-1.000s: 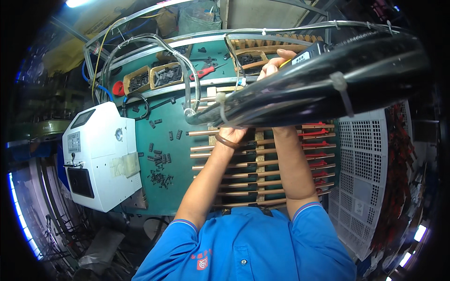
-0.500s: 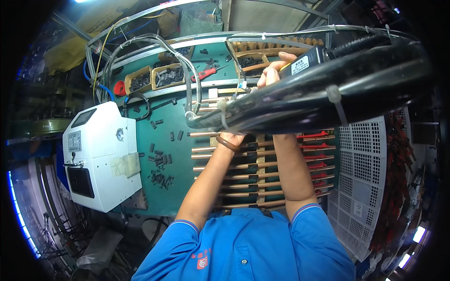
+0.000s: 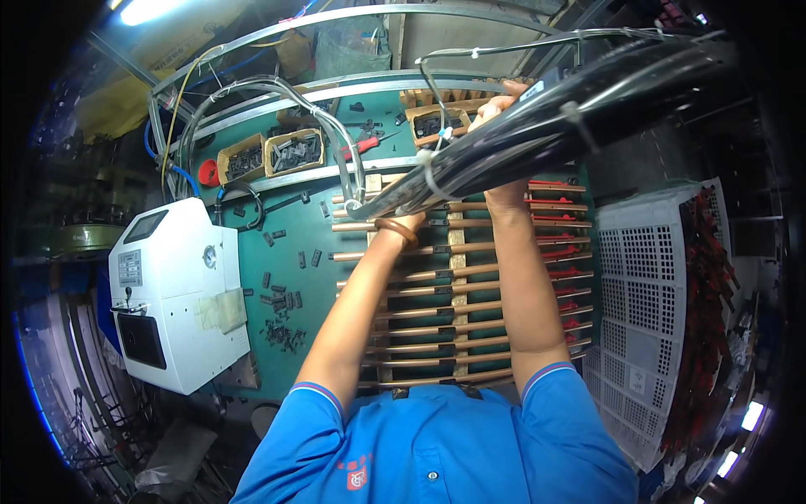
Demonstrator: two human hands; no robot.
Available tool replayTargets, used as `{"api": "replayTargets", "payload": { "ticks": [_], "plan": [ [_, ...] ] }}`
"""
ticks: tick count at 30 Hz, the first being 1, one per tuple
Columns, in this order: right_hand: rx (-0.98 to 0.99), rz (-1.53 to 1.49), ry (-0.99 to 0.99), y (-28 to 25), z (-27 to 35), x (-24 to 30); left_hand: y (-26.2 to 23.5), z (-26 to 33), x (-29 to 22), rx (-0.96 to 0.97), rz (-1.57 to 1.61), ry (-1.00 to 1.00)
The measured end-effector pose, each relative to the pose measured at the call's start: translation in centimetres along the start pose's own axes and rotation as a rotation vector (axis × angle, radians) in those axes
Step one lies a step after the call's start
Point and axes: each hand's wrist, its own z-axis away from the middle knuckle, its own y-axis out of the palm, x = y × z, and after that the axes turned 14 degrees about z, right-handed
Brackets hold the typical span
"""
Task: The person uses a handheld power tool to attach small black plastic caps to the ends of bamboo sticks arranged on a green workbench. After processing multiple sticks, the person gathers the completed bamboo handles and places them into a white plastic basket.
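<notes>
My right hand reaches up behind a thick black cable bundle. Its visible fingers are curled against a dark boxy tool, mostly hidden by the bundle. Below the bundle, only the edge of my left hand shows beyond a brown bangle; its fingers are covered. Both hands are over a row of copper-coloured rods, laid side by side across wooden strips. Small black clips sit along the rods' middle, and red parts are near their right ends.
Loose black pieces lie on the green tabletop. A white machine stands left. Boxes of black parts and a red-handled screwdriver are at the back. A white perforated crate stands right; a metal frame crosses behind.
The rods and table sit higher in the picture, showing more of the near rods. The cable bundle and my right hand have shifted upward; the labelled face of the dark tool is now hidden.
</notes>
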Motion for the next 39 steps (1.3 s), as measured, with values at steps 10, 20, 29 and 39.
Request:
{"api": "replayTargets", "payload": {
  "ticks": [10, 20, 29, 39],
  "plan": [
    [-0.107, 0.329, -0.088, -0.4, 0.2, -1.8, -0.9, -1.8, -0.2, 0.127, 0.129, 0.006],
    [-0.143, 0.447, -0.138, -1.7, 0.5, -4.7, -0.6, -1.6, -0.6, 0.2, 0.128, -0.119],
    [-0.07, 0.442, -0.058, -1.5, 0.5, -5.8, -1.5, -1.5, 1.9, 0.245, 0.118, -0.005],
    [-0.082, 0.675, -0.247, -0.5, 0.9, -5.2, -2.5, -1.2, 2.0, 0.166, 0.12, 0.107]
  ]
}}
